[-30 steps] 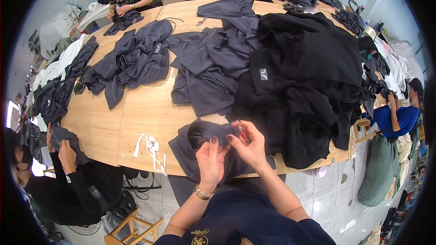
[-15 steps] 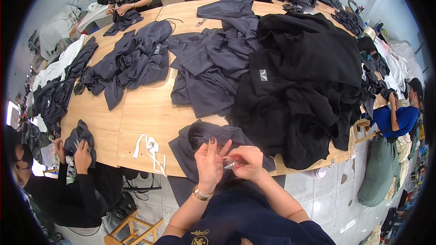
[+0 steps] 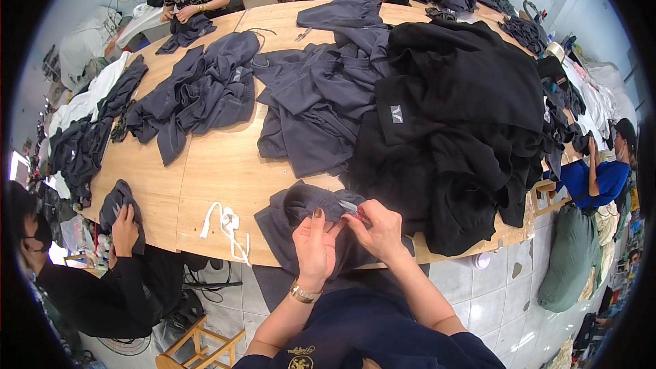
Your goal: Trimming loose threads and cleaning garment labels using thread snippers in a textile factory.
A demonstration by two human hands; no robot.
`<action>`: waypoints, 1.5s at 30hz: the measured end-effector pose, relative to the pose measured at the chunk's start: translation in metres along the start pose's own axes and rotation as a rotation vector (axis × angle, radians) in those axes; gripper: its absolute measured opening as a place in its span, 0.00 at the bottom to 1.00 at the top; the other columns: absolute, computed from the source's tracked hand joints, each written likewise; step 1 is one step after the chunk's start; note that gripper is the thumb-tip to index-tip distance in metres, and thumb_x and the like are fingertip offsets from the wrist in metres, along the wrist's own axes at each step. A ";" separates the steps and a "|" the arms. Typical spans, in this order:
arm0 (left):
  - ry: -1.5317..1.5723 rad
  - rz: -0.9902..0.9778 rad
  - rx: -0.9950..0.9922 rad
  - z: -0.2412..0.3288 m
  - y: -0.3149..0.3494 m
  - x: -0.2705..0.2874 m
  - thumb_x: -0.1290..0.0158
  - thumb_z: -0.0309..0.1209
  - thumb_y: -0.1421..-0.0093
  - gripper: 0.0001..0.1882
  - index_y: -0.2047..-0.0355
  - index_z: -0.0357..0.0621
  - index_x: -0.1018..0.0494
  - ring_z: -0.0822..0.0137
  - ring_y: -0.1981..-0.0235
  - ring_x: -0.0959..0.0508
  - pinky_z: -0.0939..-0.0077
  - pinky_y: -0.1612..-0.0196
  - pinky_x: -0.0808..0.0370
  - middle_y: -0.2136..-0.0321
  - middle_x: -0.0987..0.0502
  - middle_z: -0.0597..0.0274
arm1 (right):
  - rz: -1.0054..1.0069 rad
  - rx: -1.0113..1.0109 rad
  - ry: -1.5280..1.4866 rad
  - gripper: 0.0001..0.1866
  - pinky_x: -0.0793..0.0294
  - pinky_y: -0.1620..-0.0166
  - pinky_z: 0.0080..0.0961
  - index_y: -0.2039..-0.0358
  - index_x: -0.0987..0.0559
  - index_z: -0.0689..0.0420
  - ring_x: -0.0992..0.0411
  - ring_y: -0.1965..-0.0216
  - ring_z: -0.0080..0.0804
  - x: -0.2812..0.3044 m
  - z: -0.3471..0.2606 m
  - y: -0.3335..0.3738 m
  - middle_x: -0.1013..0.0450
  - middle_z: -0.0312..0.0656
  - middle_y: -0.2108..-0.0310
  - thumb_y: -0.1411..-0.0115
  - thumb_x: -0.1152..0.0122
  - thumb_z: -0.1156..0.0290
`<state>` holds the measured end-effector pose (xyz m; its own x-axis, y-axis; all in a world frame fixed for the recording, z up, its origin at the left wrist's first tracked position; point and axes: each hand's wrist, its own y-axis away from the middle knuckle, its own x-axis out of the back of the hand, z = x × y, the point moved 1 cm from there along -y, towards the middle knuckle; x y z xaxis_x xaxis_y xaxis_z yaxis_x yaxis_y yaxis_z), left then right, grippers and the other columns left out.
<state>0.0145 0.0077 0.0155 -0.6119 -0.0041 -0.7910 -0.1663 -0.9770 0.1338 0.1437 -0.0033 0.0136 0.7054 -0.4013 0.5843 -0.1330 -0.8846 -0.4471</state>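
Note:
A dark grey garment (image 3: 283,225) with a gathered band lies at the table's near edge and hangs over it. My left hand (image 3: 314,249) is closed at the garment's band, thumb up and fingertips pressed on the cloth. In my right hand (image 3: 379,231) is a pair of thread snips (image 3: 350,207) with red handles. The metal blades point up and left, over the band just beyond my left fingertips. Whether they touch the cloth, I cannot tell.
A tall black garment pile (image 3: 465,116) stands at right, and grey garments (image 3: 314,102) lie farther back. White tape (image 3: 229,222) lies left of my hands. Another pair of snips (image 3: 303,34) rests far back. A co-worker (image 3: 89,280) sits at left with cloth; others work around the table.
My right hand has moved up and swung the snips from pointing left between my hands to pointing up-left over the garment's band. My left hand stays nearly in place.

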 end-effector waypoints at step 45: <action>-0.023 0.044 0.037 0.001 0.000 -0.001 0.57 0.32 0.36 0.13 0.66 0.35 0.27 0.66 0.60 0.24 0.62 0.50 0.29 0.64 0.24 0.57 | 0.066 -0.501 -0.906 0.06 0.41 0.74 0.10 0.72 0.29 0.60 0.41 0.77 0.09 -0.006 0.000 -0.005 0.38 0.26 0.80 0.46 0.41 0.74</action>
<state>0.0143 0.0082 0.0166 -0.6366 -0.0412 -0.7701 -0.1675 -0.9674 0.1902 0.1400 0.0038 0.0123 0.9176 -0.3070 -0.2523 -0.3186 -0.9479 -0.0054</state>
